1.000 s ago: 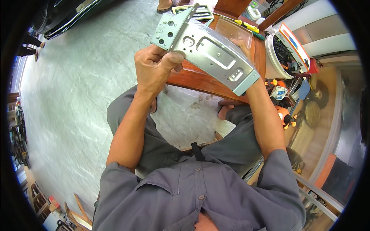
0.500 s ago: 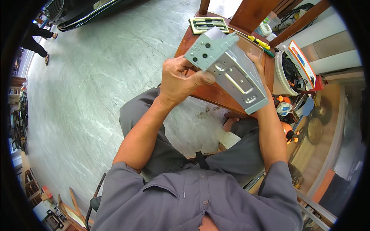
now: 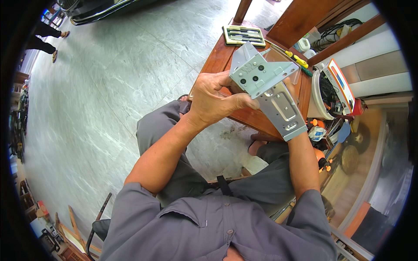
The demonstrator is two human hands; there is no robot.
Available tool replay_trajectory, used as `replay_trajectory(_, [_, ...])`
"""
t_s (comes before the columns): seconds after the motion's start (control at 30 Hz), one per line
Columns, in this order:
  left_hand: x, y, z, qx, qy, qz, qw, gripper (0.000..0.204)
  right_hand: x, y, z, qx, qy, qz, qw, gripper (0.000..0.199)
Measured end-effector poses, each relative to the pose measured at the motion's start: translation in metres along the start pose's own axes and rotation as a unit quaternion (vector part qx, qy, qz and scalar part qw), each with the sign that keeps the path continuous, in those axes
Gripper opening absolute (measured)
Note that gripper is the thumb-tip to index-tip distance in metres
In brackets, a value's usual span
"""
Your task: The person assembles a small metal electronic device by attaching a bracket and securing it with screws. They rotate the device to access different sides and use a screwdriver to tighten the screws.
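Note:
A silver sheet-metal box-shaped unit [image 3: 283,108] is held up over the wooden seat, tilted. Its pressed side panel carries an angled metal bracket [image 3: 257,76] with three dark round spots. My left hand [image 3: 211,98] grips the bracket's near-left edge, thumb along the front and fingers behind. On the far side of the unit, my right hand [image 3: 289,88] supports it; most of that hand is hidden, with only a little skin showing past the edge. Beyond the unit lie a case of small screwdrivers [image 3: 244,35] and a yellow-handled screwdriver [image 3: 299,60].
The wooden seat [image 3: 212,61] stands before my knees, a clear plastic tray [image 3: 271,55] partly visible on it. To the right are a white bucket of cables [image 3: 320,98] and an orange-and-white box [image 3: 341,85]. Someone's legs [image 3: 45,32] and a dark vehicle [image 3: 100,12] appear far left.
The unit has turned in my hands, so its bracket side now faces me more and shows a wider flange. The whole scene has shifted slightly with my head.

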State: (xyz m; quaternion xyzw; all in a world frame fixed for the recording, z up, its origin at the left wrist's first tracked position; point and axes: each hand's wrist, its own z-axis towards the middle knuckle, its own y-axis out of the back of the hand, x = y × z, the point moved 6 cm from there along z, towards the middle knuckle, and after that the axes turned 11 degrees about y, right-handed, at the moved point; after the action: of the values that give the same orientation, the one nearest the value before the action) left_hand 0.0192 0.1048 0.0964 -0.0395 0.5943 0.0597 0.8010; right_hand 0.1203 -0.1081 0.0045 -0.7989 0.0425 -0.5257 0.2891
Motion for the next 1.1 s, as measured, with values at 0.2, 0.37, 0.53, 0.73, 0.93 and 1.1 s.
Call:
replay_trajectory(0.2, [-0.004,0.002,0.002,0.002,-0.024,0.023,0.999,0.035,0.003,-0.004,-0.002,0.038,0.05,-0.08,0.995,0.052])
replay_trajectory(0.37, [0.002,0.001,0.006,-0.033,0.067,-0.06,0.995,0.036,-0.001,-0.001,0.003,0.032,0.03,-0.058,0.997,0.053])
replay_trajectory(0.53, [0.027,0.004,0.017,-0.019,0.188,-0.05,0.981,0.057,0.031,0.024,0.012,-0.036,0.21,-0.173,0.962,0.062])
replay_trajectory(0.73, [0.047,-0.014,0.018,0.003,0.282,-0.22,0.934,0.088,0.08,-0.025,-0.028,-0.037,0.391,-0.359,0.847,0.075])
replay_trajectory(0.93, [0.065,-0.014,0.022,-0.037,0.313,-0.315,0.895,0.092,0.083,-0.067,-0.077,-0.014,0.532,-0.489,0.691,0.07])
replay_trajectory(1.1, [0.073,-0.023,0.02,-0.071,0.337,-0.357,0.868,0.096,0.086,-0.102,-0.1,0.053,0.601,-0.512,0.612,0.08])
